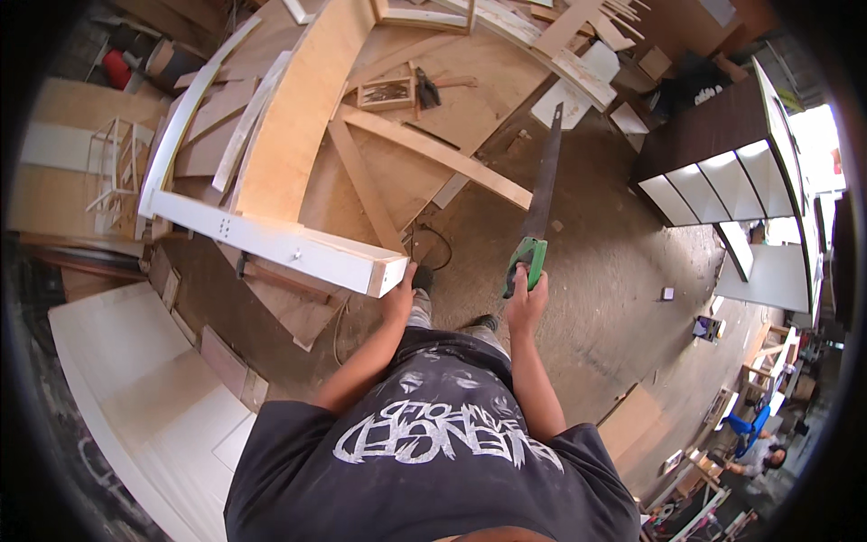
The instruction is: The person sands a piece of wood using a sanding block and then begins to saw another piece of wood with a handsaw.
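My right hand [526, 294] is wrapped around the green handle of a handsaw [545, 181]. The saw's dark blade points up and away from me, apart from the wood. My left hand [400, 291] holds the near end of a white wooden beam [271, 246], with part of its fingers hidden behind that end. Bare wood shows on the beam's cut end. A wide plywood panel [302, 108] runs away from the beam. Beside it, a light wooden strip [438, 155] slants toward the saw blade.
A wooden box [386, 94] and a hammer [426, 88] lie on the plywood sheet ahead. At the right stands a dark cabinet [700, 135] with white compartments. White panels [135, 361] lean at the left. Another person [766, 456] is at the far lower right.
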A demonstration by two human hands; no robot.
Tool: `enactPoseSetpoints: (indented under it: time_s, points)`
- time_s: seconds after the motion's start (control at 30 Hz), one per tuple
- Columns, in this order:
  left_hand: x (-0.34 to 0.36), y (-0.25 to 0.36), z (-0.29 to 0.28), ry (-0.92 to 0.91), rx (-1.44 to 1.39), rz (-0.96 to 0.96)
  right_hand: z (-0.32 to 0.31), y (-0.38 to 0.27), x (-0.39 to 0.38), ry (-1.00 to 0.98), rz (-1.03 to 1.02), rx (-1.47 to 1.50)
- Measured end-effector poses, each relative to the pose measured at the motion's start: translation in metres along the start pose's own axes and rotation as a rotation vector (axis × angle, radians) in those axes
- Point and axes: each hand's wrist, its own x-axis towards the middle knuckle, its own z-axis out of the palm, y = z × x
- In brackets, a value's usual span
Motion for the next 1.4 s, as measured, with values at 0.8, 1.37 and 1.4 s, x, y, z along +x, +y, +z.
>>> enactPoseSetpoints:
  time_s: [0.8, 1.37, 1.4]
  points:
    - [0.036, -0.013, -0.052, 0.214, 0.237, 0.076, -0.004, 0.009, -0.017, 0.011, -0.05, -0.183]
    - [0.214, 0.117, 0.138, -0.357, 0.762, 1.366, -0.032, 0.014, -0.087, 0.152, -0.026, 0.322]
    - [0.226, 0.123, 0.138, -0.433, 0.771, 1.436, -0.027, 0.015, -0.091, 0.163, -0.017, 0.325]
